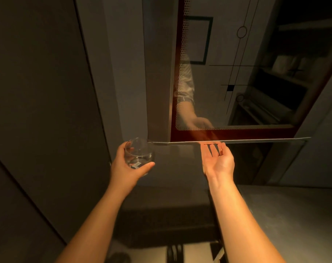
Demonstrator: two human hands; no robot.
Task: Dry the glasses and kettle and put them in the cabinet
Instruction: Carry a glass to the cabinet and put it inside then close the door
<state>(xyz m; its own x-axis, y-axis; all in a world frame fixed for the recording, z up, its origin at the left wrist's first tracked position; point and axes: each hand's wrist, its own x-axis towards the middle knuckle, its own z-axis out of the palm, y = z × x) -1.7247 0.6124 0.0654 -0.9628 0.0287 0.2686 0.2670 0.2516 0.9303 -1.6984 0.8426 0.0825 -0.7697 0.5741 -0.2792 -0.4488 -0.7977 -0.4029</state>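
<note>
My left hand [127, 166] grips a clear round glass [139, 155] upright, fingers and thumb curled around its lower half, just below and left of the wall cabinet. My right hand [218, 160] is raised palm up with straight fingers, its fingertips touching the underside of the cabinet door's bottom edge [237, 141]. The cabinet door [237, 73] has a glass pane in a dark red frame with thin line patterns; it mirrors my arm. No kettle is in sight.
Behind the glass, dim shelves [275, 92] hold pale stacked items [286, 63]. A tall dark cabinet panel [38, 111] fills the left side. A grey countertop [294, 224] lies at lower right, and a dark mat [161, 224] lies below my arms.
</note>
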